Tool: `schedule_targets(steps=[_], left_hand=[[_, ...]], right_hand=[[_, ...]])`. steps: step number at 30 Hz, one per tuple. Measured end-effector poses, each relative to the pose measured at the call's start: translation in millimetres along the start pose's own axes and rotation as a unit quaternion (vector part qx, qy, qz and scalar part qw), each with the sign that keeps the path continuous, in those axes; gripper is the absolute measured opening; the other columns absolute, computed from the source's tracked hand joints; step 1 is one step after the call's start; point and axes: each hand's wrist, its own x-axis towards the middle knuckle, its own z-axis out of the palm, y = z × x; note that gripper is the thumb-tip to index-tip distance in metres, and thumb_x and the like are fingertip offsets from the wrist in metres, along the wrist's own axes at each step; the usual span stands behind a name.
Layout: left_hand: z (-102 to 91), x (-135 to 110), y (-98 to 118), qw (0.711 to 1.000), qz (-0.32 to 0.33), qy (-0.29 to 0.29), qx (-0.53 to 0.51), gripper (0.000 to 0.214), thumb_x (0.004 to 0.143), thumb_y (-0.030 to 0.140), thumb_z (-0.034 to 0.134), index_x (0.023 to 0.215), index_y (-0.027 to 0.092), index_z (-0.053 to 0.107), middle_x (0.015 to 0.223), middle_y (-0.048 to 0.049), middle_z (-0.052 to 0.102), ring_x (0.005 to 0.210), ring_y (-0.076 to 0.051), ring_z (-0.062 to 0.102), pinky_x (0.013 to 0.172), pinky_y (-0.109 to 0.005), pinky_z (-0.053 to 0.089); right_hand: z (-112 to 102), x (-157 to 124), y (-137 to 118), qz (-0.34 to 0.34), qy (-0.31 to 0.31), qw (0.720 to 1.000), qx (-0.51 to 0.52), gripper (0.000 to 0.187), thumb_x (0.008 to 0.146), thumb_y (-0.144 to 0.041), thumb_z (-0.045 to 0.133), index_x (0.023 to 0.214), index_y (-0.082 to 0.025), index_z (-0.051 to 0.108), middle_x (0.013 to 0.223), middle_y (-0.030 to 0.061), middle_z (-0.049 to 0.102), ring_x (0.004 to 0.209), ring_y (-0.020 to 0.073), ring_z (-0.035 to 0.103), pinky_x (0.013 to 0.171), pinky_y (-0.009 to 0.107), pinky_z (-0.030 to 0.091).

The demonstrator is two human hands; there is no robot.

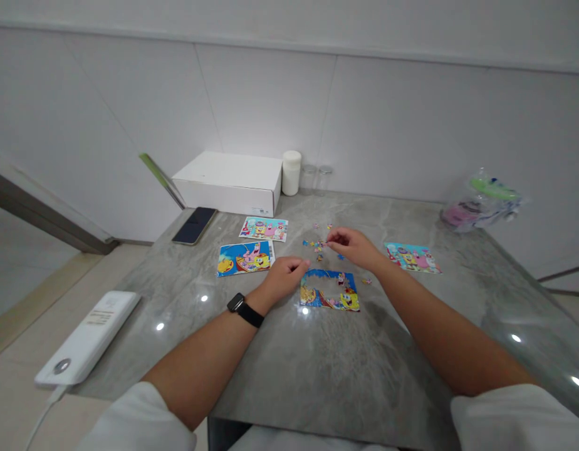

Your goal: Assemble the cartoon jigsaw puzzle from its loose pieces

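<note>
A jigsaw puzzle (326,305) with a cartoon picture lies in front of me, its border joined around a gap in the middle. Beyond it, loose puzzle pieces (312,243) are scattered on the table. My right hand (353,245) reaches in among them from the right, thumb and forefinger pinched on a small puzzle piece. Beside the puzzle's upper left corner rests my left hand (286,275), fingers curled closed; whatever it may hold is hidden. One stray piece (366,281) sits right of the puzzle. A blue picture card (245,258) lies left of my left hand.
Two more cartoon cards (264,229) (413,257) lie on the grey table (280,376). A phone (194,225), white box (228,181), white bottle (291,173) and two glass jars (324,180) stand behind. A power bank (89,338) is at left, a plastic bag (480,200) at right.
</note>
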Motion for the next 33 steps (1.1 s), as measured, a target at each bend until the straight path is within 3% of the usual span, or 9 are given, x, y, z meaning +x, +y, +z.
schedule_targets(steps=[6,10,14,21,33], left_hand=[[3.6,0.8,15.6,0.997,-0.005,0.060,-0.040,0.042,0.095,0.051,0.056,0.068,0.019,0.047,0.067,0.0037,0.042,0.067,-0.013,0.041,0.063,-0.027,0.032],[13.2,11.5,24.4,0.998,0.003,0.026,-0.063,0.031,0.093,0.049,0.062,0.090,0.018,0.066,0.081,0.0005,0.061,0.075,-0.015,0.053,0.070,-0.027,0.042],[23.7,23.1,25.0,1.000,0.011,0.003,-0.028,0.030,0.093,0.047,0.064,0.097,0.018,0.070,0.086,-0.0014,0.067,0.075,-0.015,0.057,0.070,-0.027,0.044],[24.9,25.2,15.7,1.000,0.018,0.009,-0.010,0.025,0.093,0.040,0.061,0.089,0.017,0.070,0.078,-0.0001,0.065,0.070,-0.014,0.054,0.065,-0.026,0.042],[28.2,21.1,11.0,1.000,0.012,0.006,-0.009,0.029,0.095,0.044,0.062,0.090,0.016,0.070,0.078,-0.0008,0.065,0.070,-0.014,0.054,0.064,-0.026,0.041]], right_hand=[[1.6,-58.7,-25.9,0.067,0.077,0.983,0.152,0.027,0.078,-0.045,0.078,0.091,-0.022,0.074,0.085,0.0026,0.074,0.078,0.0189,0.066,0.077,0.034,0.053],[10.7,-72.8,-26.0,0.074,0.100,0.972,0.199,0.027,0.076,-0.046,0.080,0.088,-0.022,0.074,0.084,0.0025,0.075,0.078,0.0184,0.066,0.077,0.034,0.053],[22.4,-73.6,-13.5,0.065,0.132,0.964,0.223,0.028,0.076,-0.046,0.080,0.089,-0.022,0.072,0.082,0.0016,0.073,0.076,0.0179,0.065,0.075,0.033,0.051],[35.8,-73.3,0.8,0.061,0.144,0.970,0.187,0.025,0.081,-0.044,0.076,0.091,-0.022,0.071,0.081,0.0021,0.072,0.074,0.0183,0.064,0.071,0.033,0.050],[44.3,-84.9,-9.8,0.032,0.135,0.985,0.104,0.019,0.087,-0.040,0.071,0.097,-0.024,0.074,0.084,0.0034,0.076,0.075,0.0197,0.067,0.070,0.034,0.052]])
